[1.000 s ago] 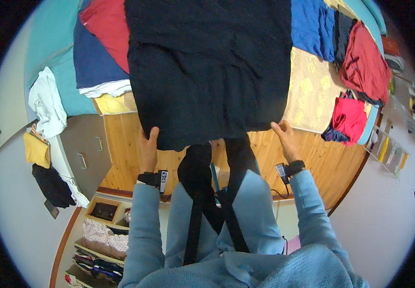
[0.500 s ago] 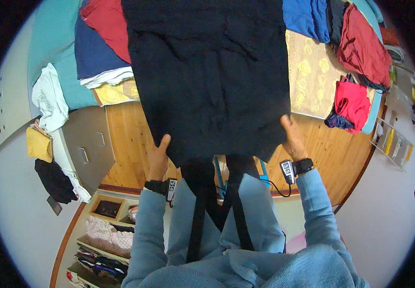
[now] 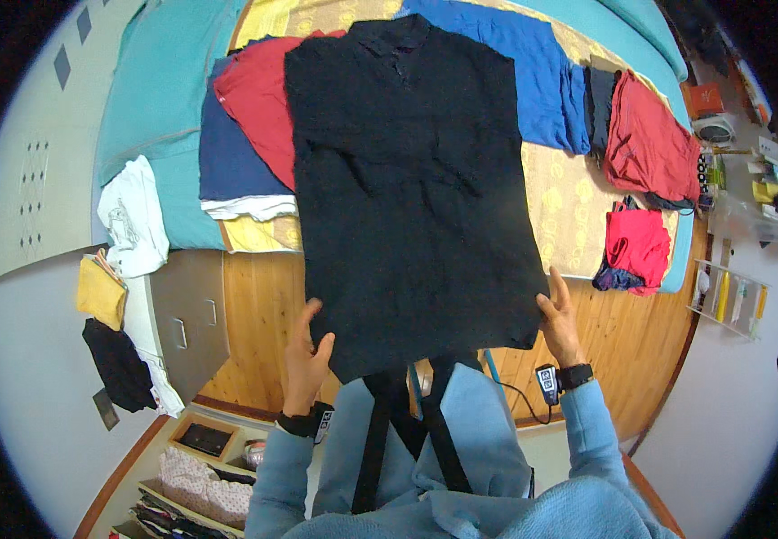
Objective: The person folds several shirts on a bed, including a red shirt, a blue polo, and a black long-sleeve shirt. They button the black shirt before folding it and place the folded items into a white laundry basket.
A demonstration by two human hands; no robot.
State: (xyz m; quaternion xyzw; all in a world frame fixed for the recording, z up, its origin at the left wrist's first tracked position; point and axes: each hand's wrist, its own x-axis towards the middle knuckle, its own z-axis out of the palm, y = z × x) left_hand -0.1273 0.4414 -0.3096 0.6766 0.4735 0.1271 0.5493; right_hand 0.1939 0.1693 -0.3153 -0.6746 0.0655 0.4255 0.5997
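A black collared shirt lies spread out, collar at the far end. Its upper part rests on the bed and its lower hem reaches over my knees. My left hand is at the shirt's lower left edge, thumb and fingers apart. Beside the lower right edge is my right hand, its thumb and forefinger spread and close to the cloth. Neither hand visibly grips the fabric. No sleeves show at the shirt's sides.
Left of the shirt lie red and navy garments. On the right are blue cloth, folded red garments and a smaller red bundle. A grey cabinet stands left; open drawers hold clothes at lower left.
The shirt now shows its full length up to the collar and sits lower in view. My hands have opened at its lower edges, and my view has shifted, showing more of the bed.
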